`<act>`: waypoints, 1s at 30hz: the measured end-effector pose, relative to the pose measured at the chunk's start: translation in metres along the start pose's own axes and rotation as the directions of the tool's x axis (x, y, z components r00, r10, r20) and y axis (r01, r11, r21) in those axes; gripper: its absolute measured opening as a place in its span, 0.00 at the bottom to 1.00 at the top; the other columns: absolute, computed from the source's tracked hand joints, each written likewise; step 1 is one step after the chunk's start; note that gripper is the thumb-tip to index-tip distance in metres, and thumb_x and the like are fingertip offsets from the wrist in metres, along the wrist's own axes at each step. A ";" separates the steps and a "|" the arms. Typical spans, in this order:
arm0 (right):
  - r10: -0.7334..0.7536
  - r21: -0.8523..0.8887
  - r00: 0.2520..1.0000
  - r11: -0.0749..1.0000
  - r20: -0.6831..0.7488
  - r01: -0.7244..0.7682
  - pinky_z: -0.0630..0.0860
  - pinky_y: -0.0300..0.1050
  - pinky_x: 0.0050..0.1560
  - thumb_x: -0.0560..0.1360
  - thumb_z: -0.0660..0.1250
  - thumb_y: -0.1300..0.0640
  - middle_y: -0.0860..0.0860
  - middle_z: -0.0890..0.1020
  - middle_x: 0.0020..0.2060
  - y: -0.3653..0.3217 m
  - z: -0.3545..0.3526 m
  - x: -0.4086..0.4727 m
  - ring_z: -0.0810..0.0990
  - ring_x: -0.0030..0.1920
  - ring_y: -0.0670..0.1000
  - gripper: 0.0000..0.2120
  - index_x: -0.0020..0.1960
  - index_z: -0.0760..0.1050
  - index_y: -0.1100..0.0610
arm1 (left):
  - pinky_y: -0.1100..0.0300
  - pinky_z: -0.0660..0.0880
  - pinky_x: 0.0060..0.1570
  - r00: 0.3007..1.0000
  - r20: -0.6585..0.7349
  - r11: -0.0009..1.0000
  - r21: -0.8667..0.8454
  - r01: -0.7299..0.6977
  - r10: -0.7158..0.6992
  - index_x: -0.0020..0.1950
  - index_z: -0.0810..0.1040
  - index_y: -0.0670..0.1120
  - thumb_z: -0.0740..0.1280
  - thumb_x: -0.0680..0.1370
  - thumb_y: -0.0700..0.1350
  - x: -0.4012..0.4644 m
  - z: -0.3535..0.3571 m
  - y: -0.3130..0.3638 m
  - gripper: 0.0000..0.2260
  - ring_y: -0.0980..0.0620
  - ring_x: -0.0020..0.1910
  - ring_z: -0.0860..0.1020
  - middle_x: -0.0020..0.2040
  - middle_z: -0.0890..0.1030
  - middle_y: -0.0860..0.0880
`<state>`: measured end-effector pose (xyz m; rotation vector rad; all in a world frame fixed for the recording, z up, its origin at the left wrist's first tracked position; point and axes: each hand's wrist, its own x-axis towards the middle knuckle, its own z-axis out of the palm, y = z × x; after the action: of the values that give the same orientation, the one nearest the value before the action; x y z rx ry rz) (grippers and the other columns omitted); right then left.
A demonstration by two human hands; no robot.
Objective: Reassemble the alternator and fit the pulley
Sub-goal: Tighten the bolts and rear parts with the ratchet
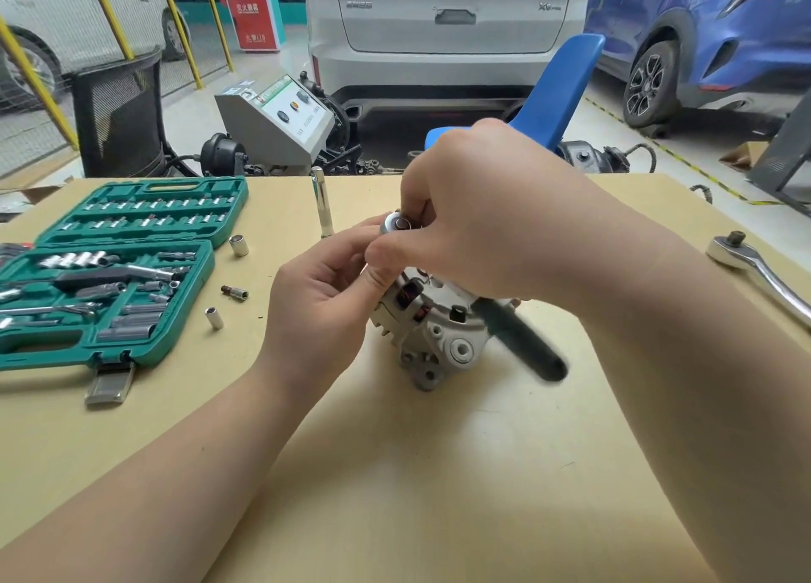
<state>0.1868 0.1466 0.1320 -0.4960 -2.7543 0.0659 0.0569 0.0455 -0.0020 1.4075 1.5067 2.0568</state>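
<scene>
Alternator standing near the middle of the table, mounting lugs toward the camera, shaft end up and tilted slightly left; upper part hidden behind both hands. Right hand above the housing, fingers curled and pinching a small bright round part at the top, probably a socket or the shaft nut, outline too covered to settle which. Left hand at the housing's left side, fingertips closed on the same small part from below. Dark-handled tool leaning against the housing's right flank, handle pointing down-right toward the camera; whether the right hand also holds it cannot be told.

Governing relation: held part directly over the top of the housing, its axis near in line with the shaft; right hand nearer and above, left steadying. Pulley not identifiable in view.

Also present: open green socket case at left, loose sockets beside it, extension bar upright behind, ratchet well apart at right.
</scene>
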 end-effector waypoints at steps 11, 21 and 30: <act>0.031 -0.019 0.999 0.999 -0.022 -0.031 0.70 0.46 0.32 0.74 0.69 0.34 0.51 0.76 0.30 -0.002 0.002 -0.001 0.73 0.35 0.52 0.23 0.38 0.79 0.55 | 0.62 0.79 0.59 1.000 -0.005 1.000 0.018 0.004 -0.004 0.59 0.87 0.49 0.72 0.83 0.42 0.003 0.000 0.000 0.07 0.55 0.57 0.85 0.58 0.88 0.55; -0.018 -0.008 1.000 1.000 0.016 0.018 0.77 0.49 0.42 0.75 0.72 0.37 0.48 0.79 0.40 0.002 -0.001 -0.002 0.77 0.44 0.54 0.14 0.48 0.82 0.47 | 0.56 0.79 0.59 0.999 0.029 0.997 0.080 -0.021 0.018 0.62 0.87 0.48 0.70 0.85 0.49 0.005 -0.003 0.001 0.11 0.50 0.58 0.84 0.60 0.88 0.49; -0.028 -0.044 0.999 0.999 0.018 0.029 0.72 0.46 0.35 0.76 0.71 0.40 0.49 0.76 0.37 -0.002 0.001 -0.002 0.78 0.40 0.54 0.14 0.46 0.79 0.50 | 0.51 0.80 0.61 0.997 0.073 0.994 0.098 -0.042 0.035 0.64 0.85 0.46 0.69 0.85 0.46 0.004 -0.004 0.003 0.11 0.47 0.60 0.84 0.60 0.88 0.48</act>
<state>0.1877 0.1443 0.1306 -0.4696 -2.7849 0.0023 0.0527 0.0444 0.0029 1.5415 1.5844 1.9555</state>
